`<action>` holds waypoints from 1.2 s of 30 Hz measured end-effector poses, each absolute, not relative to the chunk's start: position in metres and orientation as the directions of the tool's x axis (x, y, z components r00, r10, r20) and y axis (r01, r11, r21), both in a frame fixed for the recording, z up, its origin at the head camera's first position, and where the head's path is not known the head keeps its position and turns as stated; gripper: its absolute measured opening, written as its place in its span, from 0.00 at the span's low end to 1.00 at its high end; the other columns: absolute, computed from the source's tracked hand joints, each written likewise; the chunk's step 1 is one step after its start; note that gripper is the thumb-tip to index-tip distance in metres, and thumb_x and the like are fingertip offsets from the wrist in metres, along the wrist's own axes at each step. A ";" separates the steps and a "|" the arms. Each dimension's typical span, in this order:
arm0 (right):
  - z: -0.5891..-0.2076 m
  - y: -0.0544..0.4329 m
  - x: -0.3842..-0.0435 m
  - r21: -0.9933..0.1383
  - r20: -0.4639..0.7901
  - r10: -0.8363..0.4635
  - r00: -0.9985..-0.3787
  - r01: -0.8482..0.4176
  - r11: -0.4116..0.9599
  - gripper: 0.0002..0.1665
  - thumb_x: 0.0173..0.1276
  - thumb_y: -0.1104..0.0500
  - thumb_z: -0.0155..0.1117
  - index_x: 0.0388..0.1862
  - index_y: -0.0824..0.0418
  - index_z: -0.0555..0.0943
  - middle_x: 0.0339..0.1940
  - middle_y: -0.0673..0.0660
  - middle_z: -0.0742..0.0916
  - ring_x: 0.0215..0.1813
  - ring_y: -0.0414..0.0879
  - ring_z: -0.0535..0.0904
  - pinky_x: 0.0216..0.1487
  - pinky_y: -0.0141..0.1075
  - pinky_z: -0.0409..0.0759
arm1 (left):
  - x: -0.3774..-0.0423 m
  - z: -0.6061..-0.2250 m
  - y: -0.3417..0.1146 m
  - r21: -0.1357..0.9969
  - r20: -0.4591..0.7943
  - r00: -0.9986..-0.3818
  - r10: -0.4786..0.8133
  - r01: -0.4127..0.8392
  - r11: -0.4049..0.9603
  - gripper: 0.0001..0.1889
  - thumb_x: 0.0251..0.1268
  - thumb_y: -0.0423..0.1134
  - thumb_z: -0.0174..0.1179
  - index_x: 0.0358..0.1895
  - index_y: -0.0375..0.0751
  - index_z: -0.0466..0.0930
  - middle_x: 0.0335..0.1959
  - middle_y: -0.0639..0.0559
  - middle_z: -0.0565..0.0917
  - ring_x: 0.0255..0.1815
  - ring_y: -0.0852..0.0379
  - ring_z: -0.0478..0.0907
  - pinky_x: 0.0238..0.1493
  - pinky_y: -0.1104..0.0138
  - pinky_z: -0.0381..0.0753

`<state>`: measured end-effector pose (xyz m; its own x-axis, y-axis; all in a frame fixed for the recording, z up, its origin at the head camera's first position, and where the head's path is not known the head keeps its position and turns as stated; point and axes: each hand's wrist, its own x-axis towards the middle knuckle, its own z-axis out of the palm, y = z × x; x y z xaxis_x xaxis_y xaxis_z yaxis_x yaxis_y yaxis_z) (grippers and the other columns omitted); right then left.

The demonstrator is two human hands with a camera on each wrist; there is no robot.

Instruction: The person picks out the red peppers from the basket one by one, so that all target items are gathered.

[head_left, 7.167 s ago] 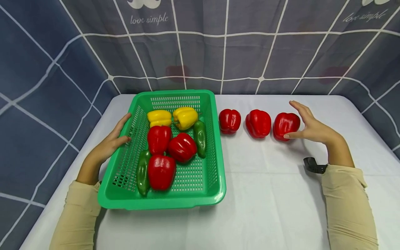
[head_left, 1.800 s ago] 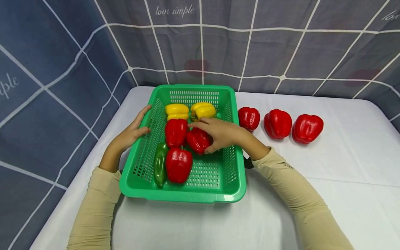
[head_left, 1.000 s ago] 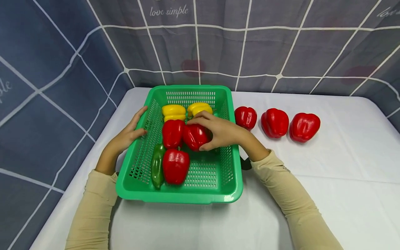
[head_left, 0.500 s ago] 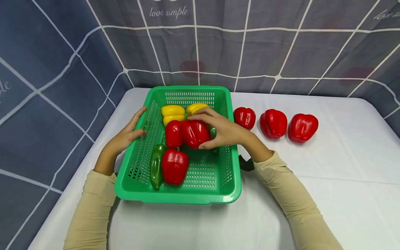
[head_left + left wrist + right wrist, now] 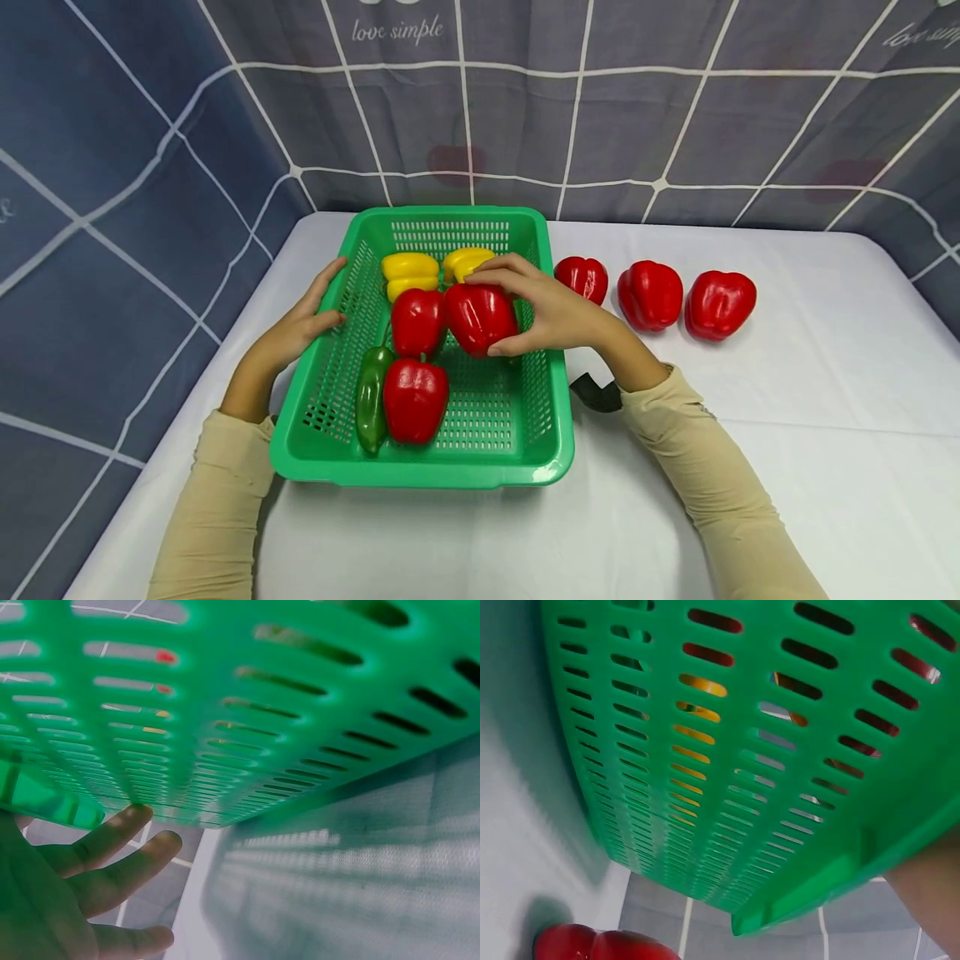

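Head view, principal lot: one green plastic basket with slotted walls (image 5: pixel 420 475), standing on a white-clothed counter (image 5: pixel 600 525).

Step in hand, by our judgement: handling of a single glossy red bell pepper (image 5: pixel 480 323), located over the basket's right half and seemingly clear of its floor. Whether it is going up or down we cannot tell.

Next move, by our judgement: calls for a steady hold and clearance from neighbours, namely two blocky yellow bell peppers (image 5: pixel 410 268) behind, a second red bell pepper (image 5: pixel 416 325) close at its left, and a third red bell pepper (image 5: pixel 416 402) nearer us, beside a long green pepper (image 5: pixel 372 400). Crossing the rim would call for more height.

Right-hand grip (image 5: pixel 546 310): spread to the held pepper's breadth, fingers curved over the far side, thumb on the near side. Forearm in beige sleeve (image 5: pixel 712 458), entering from lower right above the basket's right rim. Right wrist view: slotted wall hides the hold.

Left-hand grip (image 5: pixel 291 333): at the basket's left wall, thumb over the rim, no pepper held; left wrist view lists three fingers extended outside the wall. We read it as steadying.

Also entered: three loose red bell peppers (image 5: pixel 651 296), in a row right of the basket.
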<state>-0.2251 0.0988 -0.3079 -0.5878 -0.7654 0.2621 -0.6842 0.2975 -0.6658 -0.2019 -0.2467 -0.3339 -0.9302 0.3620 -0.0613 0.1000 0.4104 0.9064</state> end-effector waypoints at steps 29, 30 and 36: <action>-0.292 0.134 -0.219 -0.645 0.370 -0.690 -0.622 -0.707 0.290 0.44 0.44 0.58 0.75 0.62 0.56 0.68 0.62 0.53 0.69 0.63 0.44 0.62 0.51 0.43 0.76 | -0.201 -0.335 -0.247 0.904 -0.035 -0.928 0.371 0.129 0.408 0.42 0.57 0.30 0.42 0.73 0.55 0.31 0.74 0.48 0.33 0.68 0.45 0.39 0.62 0.43 0.46; -0.292 0.135 -0.219 -0.650 0.371 -0.689 -0.623 -0.704 0.287 0.44 0.44 0.58 0.75 0.62 0.56 0.68 0.62 0.52 0.69 0.63 0.44 0.62 0.51 0.43 0.76 | -0.201 -0.335 -0.247 0.903 -0.033 -0.928 0.372 0.132 0.409 0.42 0.57 0.30 0.42 0.73 0.55 0.31 0.74 0.48 0.33 0.69 0.45 0.38 0.62 0.43 0.45; -0.294 0.142 -0.218 -0.685 0.354 -0.676 -0.646 -0.672 0.283 0.44 0.44 0.60 0.75 0.62 0.56 0.68 0.62 0.52 0.68 0.63 0.45 0.62 0.50 0.43 0.77 | -0.201 -0.335 -0.247 0.906 -0.043 -0.926 0.376 0.123 0.405 0.42 0.58 0.29 0.41 0.73 0.55 0.31 0.74 0.46 0.35 0.67 0.46 0.42 0.61 0.55 0.52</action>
<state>-0.2180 0.1417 -0.2935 -0.6458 -0.6765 0.3541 -0.6717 0.2828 -0.6847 -0.2010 -0.2471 -0.3350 -0.9255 0.3762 -0.0425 0.1230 0.4050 0.9060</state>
